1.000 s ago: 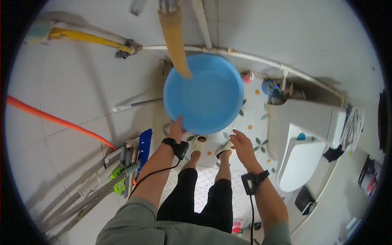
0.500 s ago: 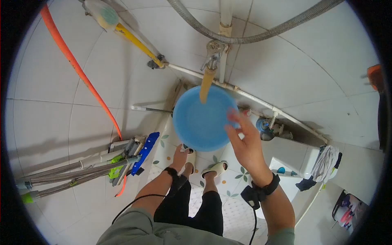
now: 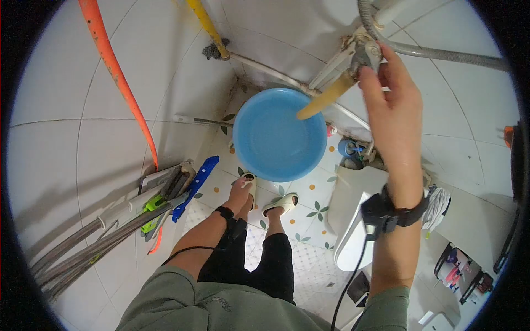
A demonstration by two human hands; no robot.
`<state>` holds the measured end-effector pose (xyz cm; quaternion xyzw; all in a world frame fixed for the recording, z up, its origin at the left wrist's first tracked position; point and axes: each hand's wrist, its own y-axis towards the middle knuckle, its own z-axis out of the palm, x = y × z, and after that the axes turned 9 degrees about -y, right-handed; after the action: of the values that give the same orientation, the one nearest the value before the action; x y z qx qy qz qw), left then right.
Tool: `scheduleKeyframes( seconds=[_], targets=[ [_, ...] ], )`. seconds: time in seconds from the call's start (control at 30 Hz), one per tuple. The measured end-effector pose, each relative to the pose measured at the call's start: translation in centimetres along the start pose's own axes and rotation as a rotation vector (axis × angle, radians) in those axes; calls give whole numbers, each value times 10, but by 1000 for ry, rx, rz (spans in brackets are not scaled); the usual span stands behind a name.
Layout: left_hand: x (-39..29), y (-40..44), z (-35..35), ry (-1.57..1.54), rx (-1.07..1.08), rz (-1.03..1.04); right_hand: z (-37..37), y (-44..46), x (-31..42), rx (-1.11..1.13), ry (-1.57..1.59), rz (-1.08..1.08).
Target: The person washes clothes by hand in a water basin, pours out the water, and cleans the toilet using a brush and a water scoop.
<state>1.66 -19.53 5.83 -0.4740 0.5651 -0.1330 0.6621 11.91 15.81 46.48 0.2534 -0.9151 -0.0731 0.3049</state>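
My right hand [image 3: 393, 99] is raised to a metal faucet [image 3: 365, 54] on the wall, its thumb and fingers closed around the handle. From the faucet a yellowish hose [image 3: 327, 98] slants down to the left, its end over a round blue basin [image 3: 280, 135]. The basin stands on the tiled floor and looks to hold water. Below it, my left hand [image 3: 239, 196] hangs over my left slipper, away from the basin. Its fingers are partly bunched, and whether they hold anything is too small to tell.
Mops and poles [image 3: 118, 220] lean at the left beside a blue mop head [image 3: 194, 188]. An orange hose [image 3: 118, 77] hangs on the left wall. A white toilet [image 3: 353, 209] stands at the right. A grey corrugated hose [image 3: 430, 53] crosses the upper right.
My right hand has moved up from beside the basin to the faucet and closed on it. My left hand has left the basin's rim and hangs lower. The view has shifted.
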Motion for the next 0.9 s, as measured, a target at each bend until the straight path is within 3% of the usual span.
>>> scheduleKeyframes(
  seconds=[0.07, 0.17, 0.4, 0.63, 0.77, 0.9],
  targets=[
    [0, 24, -4, -105, 43, -46, 1, 1, -9, 3, 112, -9],
    [-67, 3, 3, -389, -12, -235, 3, -8, -16, 22, 210, 45],
    [-47, 59, 3, -591, 124, -287, 41, -51, -48, 33, 587, 202],
    [-37, 101, 4, -523, 217, -329, 139, -202, -167, 362, 552, 932],
    [-38, 105, 2, -464, 105, -396, 162, -262, -201, 455, 502, 1034],
    [-34, 82, -14, -523, 150, -314, 165, -283, -219, 429, 516, 1109]
  ],
)
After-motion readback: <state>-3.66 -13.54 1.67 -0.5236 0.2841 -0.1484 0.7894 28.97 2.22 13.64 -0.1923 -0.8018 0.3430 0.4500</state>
